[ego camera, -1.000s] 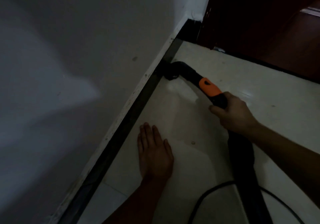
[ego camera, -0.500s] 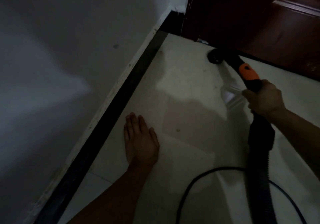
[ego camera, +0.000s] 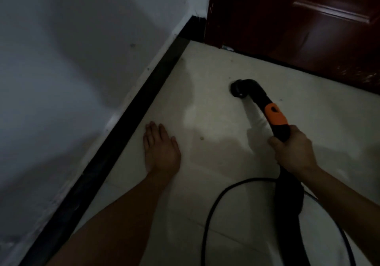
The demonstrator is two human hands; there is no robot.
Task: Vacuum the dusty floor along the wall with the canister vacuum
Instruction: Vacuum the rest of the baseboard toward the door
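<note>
Pale tiled floor (ego camera: 226, 163) runs to a black skirting strip (ego camera: 131, 117). The black, orange-collared vacuum hose (ego camera: 275, 117) sits nozzle-down mid-floor, well apart from that edge. The right grip (ego camera: 292, 152) is wrapped round it, probably for steering. The left grip (ego camera: 160, 150), flat and empty near the skirting, seemingly braces.

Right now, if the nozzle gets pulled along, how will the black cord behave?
Black cord lies in a loose loop on the floor: likely floppy, should drag freely. It crosses the hose below the right hand, so it may snag there.
</note>
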